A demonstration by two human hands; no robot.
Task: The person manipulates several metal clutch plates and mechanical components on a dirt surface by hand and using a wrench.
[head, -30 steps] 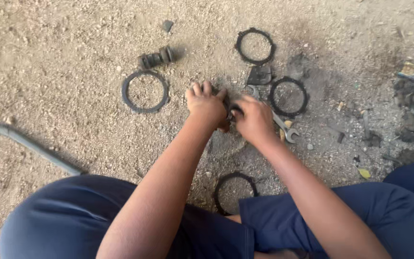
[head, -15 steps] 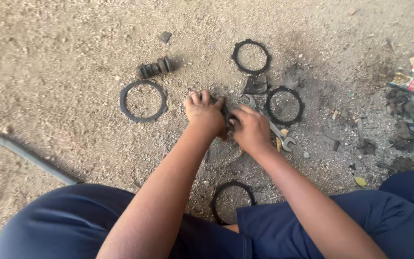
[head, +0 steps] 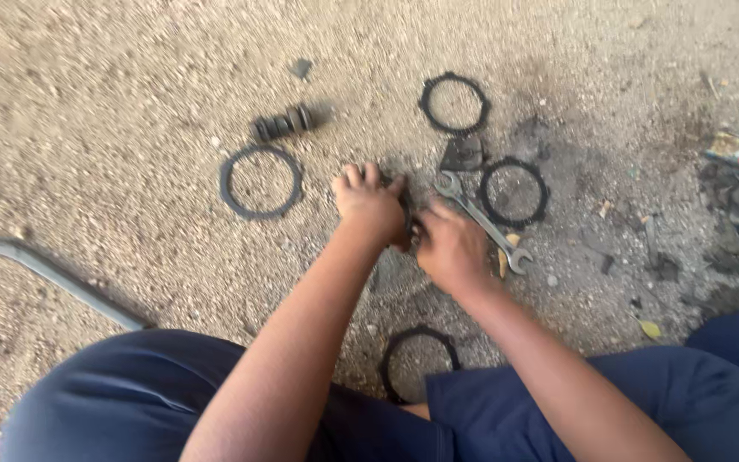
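So both hands are down on the gravelly dirt ground (head: 130, 103), pressed together around a small dark metal part (head: 407, 224) that's mostly hidden between them. Left hand (head: 371, 204) is curled over it with fingers bent, gripping from the left side; right hand (head: 450, 248) is closed on it from the right. Can't really make out what the part is.

Just right of the right hand lies a silver double-ended open spanner (head: 482, 222), angled. Four thin black toothed rings sit around: one to the left (head: 260, 181), one up top (head: 454, 103), one right of the spanner (head: 514, 192), one near the knees (head: 419, 363). A dark ribbed cylinder (head: 284, 121) lies above the left ring.
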